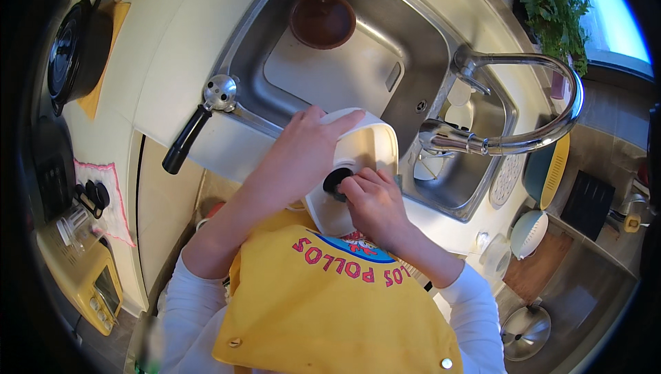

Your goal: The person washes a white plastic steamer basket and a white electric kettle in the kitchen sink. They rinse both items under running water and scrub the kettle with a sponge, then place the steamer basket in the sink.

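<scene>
My left hand [310, 149] grips the rim and outer side of a white plastic container [365, 149]. The container is tilted, its opening facing me, between the sink edge and my yellow apron [330, 312]. Inside it, the fingers of my right hand [377, 206] are closed on a dark round object [336, 182] lying against the container's inner wall. What this object is cannot be made out, since my fingers cover part of it. Beyond the container, a white cutting board [330, 77] lies in the sink [405, 126], with a brown bowl [323, 20] on its far end.
A chrome faucet [547, 141] arches over the smaller basin [454, 198], which holds white items. An espresso portafilter [199, 121] rests at the sink's left edge. A black lidded pot [82, 53] and a yellow toaster oven [88, 286] stand left; a colander [553, 172] leans right.
</scene>
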Motion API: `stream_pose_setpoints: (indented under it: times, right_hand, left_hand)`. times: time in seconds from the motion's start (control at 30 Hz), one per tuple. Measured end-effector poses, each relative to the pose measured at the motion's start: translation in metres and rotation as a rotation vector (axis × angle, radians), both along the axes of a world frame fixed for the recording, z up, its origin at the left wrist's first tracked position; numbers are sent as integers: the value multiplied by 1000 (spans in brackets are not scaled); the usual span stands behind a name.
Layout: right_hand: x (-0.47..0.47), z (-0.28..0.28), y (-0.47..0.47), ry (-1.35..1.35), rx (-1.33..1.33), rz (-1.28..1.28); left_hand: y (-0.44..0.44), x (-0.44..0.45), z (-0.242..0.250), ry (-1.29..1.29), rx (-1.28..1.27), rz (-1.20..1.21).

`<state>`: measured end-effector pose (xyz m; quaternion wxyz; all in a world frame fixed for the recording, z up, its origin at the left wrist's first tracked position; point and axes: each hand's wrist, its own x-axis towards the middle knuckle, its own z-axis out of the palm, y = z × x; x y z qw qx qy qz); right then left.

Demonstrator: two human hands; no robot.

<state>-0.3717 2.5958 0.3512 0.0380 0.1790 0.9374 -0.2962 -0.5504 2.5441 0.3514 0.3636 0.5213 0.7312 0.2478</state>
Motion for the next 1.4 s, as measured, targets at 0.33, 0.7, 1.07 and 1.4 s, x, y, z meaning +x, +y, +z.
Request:
stream_pose_setpoints:
  times: [0.33, 0.7, 1.07, 1.4]
  right_hand:
    - [-6, 15, 12, -26, 153, 164]
    - [-5, 13, 19, -24, 199, 262]
    - [-4, 10, 21, -5, 176, 301]
    - [7, -3, 4, 47, 27, 144]
  left_hand:
    - [3, 0, 4, -29, -5, -21]
    - [8, -2, 10, -91, -88, -8]
    - [5, -1, 3, -86, -73, -19]
    - [5, 2, -17, -73, -29, -32]
